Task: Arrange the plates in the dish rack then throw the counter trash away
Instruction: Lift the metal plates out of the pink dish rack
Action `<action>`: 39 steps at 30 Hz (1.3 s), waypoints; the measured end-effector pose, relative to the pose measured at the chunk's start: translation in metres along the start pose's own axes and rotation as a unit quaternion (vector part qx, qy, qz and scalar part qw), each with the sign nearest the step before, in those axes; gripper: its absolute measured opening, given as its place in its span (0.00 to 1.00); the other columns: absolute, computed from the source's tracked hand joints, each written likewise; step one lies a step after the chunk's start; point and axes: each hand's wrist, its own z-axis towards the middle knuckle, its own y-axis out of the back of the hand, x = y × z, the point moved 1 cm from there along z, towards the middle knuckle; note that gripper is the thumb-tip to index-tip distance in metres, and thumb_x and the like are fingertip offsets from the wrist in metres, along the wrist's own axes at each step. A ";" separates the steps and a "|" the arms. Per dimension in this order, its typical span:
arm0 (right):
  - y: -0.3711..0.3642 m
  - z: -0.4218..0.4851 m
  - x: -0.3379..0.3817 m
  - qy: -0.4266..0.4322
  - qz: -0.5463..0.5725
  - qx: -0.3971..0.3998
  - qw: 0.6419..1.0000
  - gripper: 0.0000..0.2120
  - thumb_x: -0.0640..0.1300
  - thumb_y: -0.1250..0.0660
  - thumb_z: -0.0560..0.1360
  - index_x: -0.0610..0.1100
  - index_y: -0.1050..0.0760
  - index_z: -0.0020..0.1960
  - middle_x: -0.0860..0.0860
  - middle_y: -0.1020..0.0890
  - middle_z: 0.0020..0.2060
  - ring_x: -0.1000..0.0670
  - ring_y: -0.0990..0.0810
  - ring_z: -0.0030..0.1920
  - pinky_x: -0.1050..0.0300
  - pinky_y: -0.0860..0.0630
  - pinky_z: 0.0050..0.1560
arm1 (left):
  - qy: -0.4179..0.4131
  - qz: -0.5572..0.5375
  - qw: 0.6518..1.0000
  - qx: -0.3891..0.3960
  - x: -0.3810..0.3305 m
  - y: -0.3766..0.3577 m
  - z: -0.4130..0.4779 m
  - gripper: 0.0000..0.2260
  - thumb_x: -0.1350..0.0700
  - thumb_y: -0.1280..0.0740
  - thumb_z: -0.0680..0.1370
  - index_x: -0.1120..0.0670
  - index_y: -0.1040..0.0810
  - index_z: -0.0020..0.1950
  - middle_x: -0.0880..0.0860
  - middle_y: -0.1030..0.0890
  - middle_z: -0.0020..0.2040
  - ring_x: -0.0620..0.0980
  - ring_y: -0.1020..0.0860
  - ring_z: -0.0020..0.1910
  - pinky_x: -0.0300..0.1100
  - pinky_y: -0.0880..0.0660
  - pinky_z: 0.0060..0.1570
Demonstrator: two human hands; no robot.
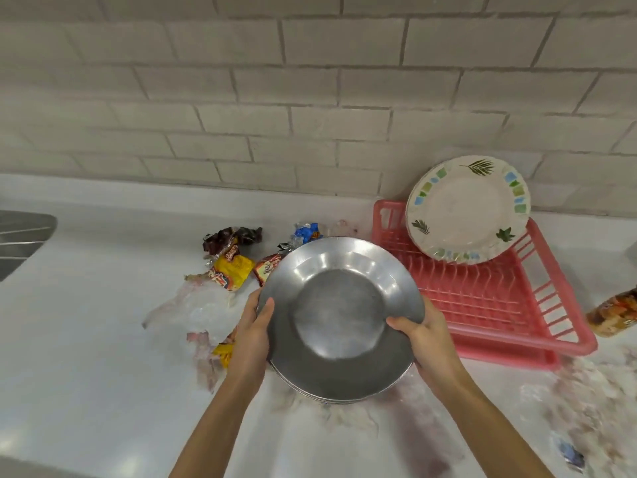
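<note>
A steel plate (339, 305) is tilted up above a stack of steel plates (344, 384) on the white counter. My left hand (253, 334) grips its left rim and my right hand (425, 343) grips its right rim. To the right stands a pink dish rack (499, 305), with a white patterned plate (467, 210) upright at its back. Crumpled snack wrappers (231, 257) and clear plastic (193, 312) lie on the counter to the left of the plates. A blue wrapper (306, 232) lies behind the lifted plate.
A steel sink (20, 239) sits at the far left edge. More crumpled plastic (593, 401) lies at the right front, and a packaged item (617, 313) sits right of the rack. A tiled wall (310, 98) runs behind the counter (86, 357).
</note>
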 end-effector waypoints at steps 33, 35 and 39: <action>-0.286 -0.030 -0.125 -0.041 -0.274 0.400 0.874 0.26 0.36 0.35 0.76 0.47 0.37 0.72 0.45 0.22 0.58 0.49 0.19 0.38 0.63 0.24 0.28 | 0.052 0.130 0.913 -0.384 0.053 0.304 -0.054 0.06 0.56 0.33 0.71 0.46 0.21 0.44 0.53 0.17 0.44 0.57 0.20 0.45 0.54 0.22 0.48; -0.295 -0.032 -0.128 -0.033 -0.282 0.402 0.870 0.30 0.37 0.35 0.76 0.50 0.41 0.75 0.44 0.23 0.62 0.40 0.18 0.45 0.57 0.19 0.33 | 0.062 0.129 0.909 -0.392 0.055 0.312 -0.052 0.08 0.52 0.34 0.68 0.46 0.20 0.45 0.53 0.17 0.43 0.57 0.20 0.44 0.54 0.22 0.46; -0.312 -0.040 -0.131 -0.032 -0.283 0.421 0.861 0.36 0.39 0.33 0.77 0.57 0.47 0.77 0.48 0.25 0.65 0.37 0.20 0.54 0.64 0.22 0.37 | 0.072 0.118 0.903 -0.407 0.059 0.331 -0.054 0.12 0.50 0.33 0.66 0.49 0.20 0.48 0.51 0.18 0.42 0.54 0.21 0.42 0.47 0.24 0.44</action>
